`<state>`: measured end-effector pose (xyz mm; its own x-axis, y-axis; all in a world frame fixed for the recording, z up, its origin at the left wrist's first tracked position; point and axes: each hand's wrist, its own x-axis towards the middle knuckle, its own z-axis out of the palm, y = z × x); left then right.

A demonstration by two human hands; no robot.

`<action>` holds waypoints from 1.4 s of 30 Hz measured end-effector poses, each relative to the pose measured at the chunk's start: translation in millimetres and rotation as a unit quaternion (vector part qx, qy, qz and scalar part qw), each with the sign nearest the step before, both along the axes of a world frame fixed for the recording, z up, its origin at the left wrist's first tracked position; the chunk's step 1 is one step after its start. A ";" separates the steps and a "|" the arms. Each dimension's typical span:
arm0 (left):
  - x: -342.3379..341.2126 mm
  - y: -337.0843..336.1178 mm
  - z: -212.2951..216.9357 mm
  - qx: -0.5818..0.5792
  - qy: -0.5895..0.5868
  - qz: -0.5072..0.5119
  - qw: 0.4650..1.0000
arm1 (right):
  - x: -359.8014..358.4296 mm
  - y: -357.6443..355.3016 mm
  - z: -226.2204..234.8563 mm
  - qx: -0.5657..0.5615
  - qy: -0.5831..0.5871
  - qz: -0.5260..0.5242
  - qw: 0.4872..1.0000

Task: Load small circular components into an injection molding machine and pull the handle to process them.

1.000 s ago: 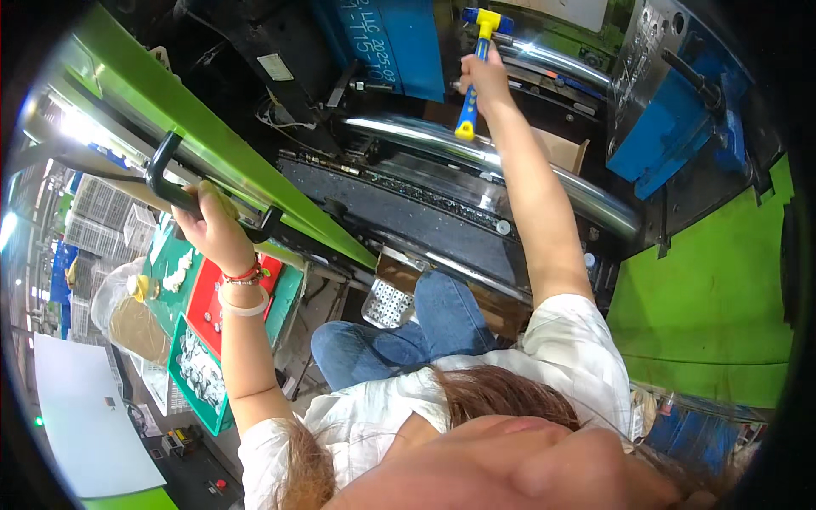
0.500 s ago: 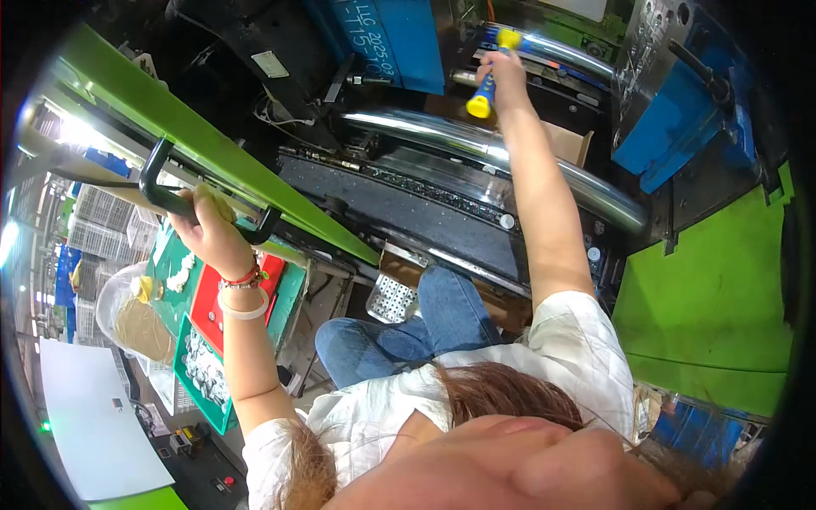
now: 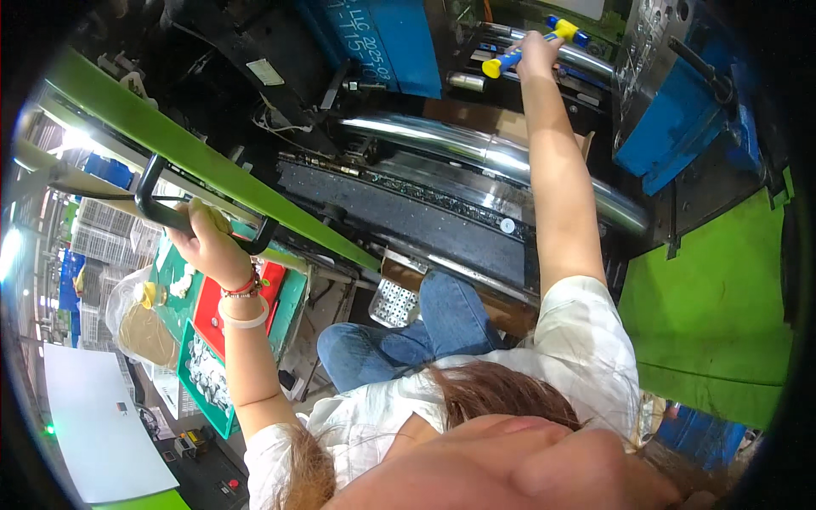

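My right hand (image 3: pixel 539 54) is closed round the handle of a blue-and-yellow mallet (image 3: pixel 508 63), reaching far into the machine. The mallet's head (image 3: pixel 568 31) points up and to the right, close to a shiny steel bar (image 3: pixel 585 64) at the back. Its yellow butt end sticks out to the left of my fist. On the left, my left hand (image 3: pixel 206 242) is wrapped round a black handle (image 3: pixel 161 212) fixed to a green machine door (image 3: pixel 212 161).
A thick chrome bar (image 3: pixel 425 132) crosses between my body and the right hand's place. Blue mould blocks (image 3: pixel 663 140) (image 3: pixel 387 51) flank the opening. At left, a green tray (image 3: pixel 208 374) of small pale parts stands by a red tray (image 3: pixel 212 310). A white perforated basket (image 3: pixel 394 303) sits beside my knee.
My right hand has moved right and slightly farther in. The mallet has turned clockwise, from nearly upright to a flatter slant. The left hand stays on the door handle, which has shifted slightly left.
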<state>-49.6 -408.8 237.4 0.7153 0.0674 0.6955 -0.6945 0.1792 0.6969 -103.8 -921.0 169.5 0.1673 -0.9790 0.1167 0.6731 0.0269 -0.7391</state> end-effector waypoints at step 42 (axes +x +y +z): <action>30.2 22.4 -7.4 0.062 0.004 -0.034 0.997 | -278.5 298.6 -123.4 -0.348 0.348 -0.006 0.871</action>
